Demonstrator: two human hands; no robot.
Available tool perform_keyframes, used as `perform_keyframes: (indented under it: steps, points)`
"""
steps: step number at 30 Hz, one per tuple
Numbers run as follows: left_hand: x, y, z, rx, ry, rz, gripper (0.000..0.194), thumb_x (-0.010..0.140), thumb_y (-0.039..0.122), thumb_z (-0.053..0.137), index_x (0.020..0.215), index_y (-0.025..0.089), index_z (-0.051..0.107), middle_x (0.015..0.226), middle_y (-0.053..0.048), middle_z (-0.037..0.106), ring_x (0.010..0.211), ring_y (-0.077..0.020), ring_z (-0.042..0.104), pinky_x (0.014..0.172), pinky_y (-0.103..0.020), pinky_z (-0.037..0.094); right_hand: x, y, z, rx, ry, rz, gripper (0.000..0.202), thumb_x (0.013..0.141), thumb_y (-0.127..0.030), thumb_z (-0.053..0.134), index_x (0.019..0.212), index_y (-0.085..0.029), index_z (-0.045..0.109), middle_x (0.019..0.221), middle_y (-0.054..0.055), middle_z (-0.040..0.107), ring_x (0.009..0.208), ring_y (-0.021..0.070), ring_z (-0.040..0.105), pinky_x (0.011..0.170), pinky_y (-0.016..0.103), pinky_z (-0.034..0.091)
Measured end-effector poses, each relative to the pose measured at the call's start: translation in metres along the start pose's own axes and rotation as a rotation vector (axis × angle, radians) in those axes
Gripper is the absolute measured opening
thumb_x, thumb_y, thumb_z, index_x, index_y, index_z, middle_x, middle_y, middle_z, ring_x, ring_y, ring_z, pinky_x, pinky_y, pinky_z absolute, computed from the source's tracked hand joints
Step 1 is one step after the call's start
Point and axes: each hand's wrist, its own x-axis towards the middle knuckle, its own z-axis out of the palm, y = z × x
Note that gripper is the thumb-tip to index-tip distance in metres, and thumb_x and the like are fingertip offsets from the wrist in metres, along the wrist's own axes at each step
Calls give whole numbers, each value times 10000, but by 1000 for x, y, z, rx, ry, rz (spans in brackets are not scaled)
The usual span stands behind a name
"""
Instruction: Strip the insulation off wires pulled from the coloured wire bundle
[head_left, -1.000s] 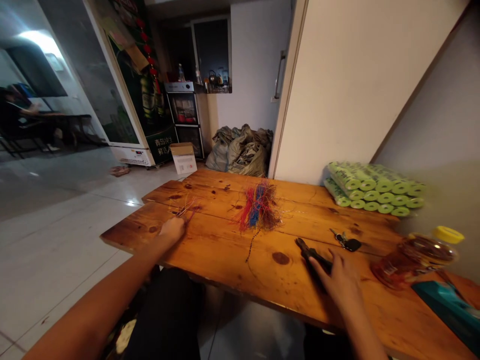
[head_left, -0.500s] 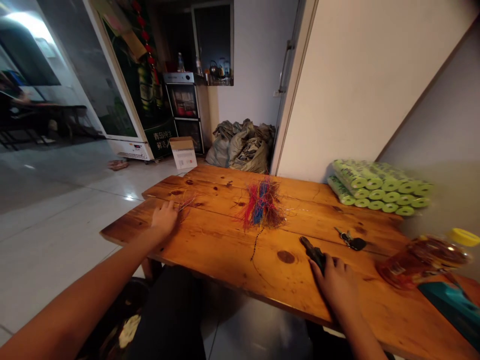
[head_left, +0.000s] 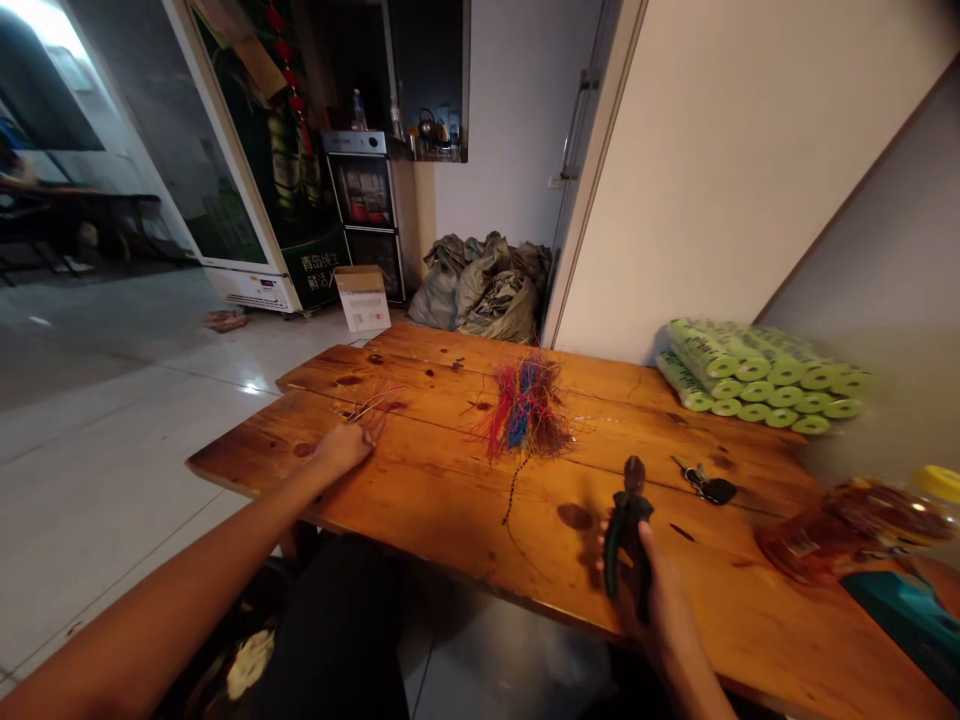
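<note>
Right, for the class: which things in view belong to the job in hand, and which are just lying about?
Likely part of the job:
dark pliers, in the right hand
thin strands, at the left hand
heap of coloured strands, mid-table

Seemingly just lying about:
keys
yellow-capped bottle
green-wrapped rolls
teal item

The floor point(head_left: 112, 420) is laid with pale, glossy tiles, in which light is reflected. A glass-fronted refrigerator point(head_left: 247, 290) is placed at the left, near a small two-door cabinet point(head_left: 354, 144). A dark window point(head_left: 427, 60) is set beside a white wall point(head_left: 510, 120). The right is filled by a tall cream panel point(head_left: 750, 160). The wooden tabletop point(head_left: 435, 490) is made of knotted planks. The far left is brightly lit from above.
</note>
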Motion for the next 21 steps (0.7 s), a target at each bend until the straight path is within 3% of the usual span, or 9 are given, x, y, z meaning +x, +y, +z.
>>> perform_keyframes:
  steps: [2, 6, 11, 15, 21]
  points:
    - [-3, 7, 10, -67, -18, 17, 122, 715, 229, 586, 643, 166, 661, 690, -49, 674, 726, -196, 620, 662, -267, 426, -14, 6, 25, 34, -102, 90, 500, 593, -567, 671, 910, -182, 632, 808, 44, 680, 639, 198, 626, 508, 285, 507]
    - [-18, 31, 39, -242, -11, 31, 154, 728, 289, 564, 695, 182, 669, 690, -20, 692, 685, -163, 630, 606, -230, 412, -27, 26, 82, -131, -332, 243, 452, 676, -588, 592, 859, -178, 637, 757, 39, 676, 637, 187, 627, 500, 268, 503]
    - [-41, 58, 62, -442, 73, 14, 150, 757, 279, 544, 725, 180, 653, 765, -26, 712, 738, -143, 641, 647, -210, 426, -5, 41, 138, -281, -491, 337, 337, 747, -516, 546, 717, -181, 559, 577, -10, 581, 457, 121, 535, 366, 213, 433]
    - [-49, 66, 67, -545, 123, -13, 132, 771, 255, 537, 720, 180, 633, 737, -26, 703, 713, -133, 640, 655, -205, 430, 17, 37, 158, -362, -508, 438, 326, 799, -492, 479, 732, -178, 538, 541, -9, 568, 419, 119, 532, 350, 215, 439]
    - [-51, 69, 70, -639, 149, -21, 114, 762, 261, 552, 683, 200, 607, 678, -12, 679, 674, -137, 630, 661, -221, 442, 27, 29, 164, -417, -484, 472, 325, 819, -466, 459, 728, -168, 553, 553, 11, 595, 417, 116, 550, 355, 204, 446]
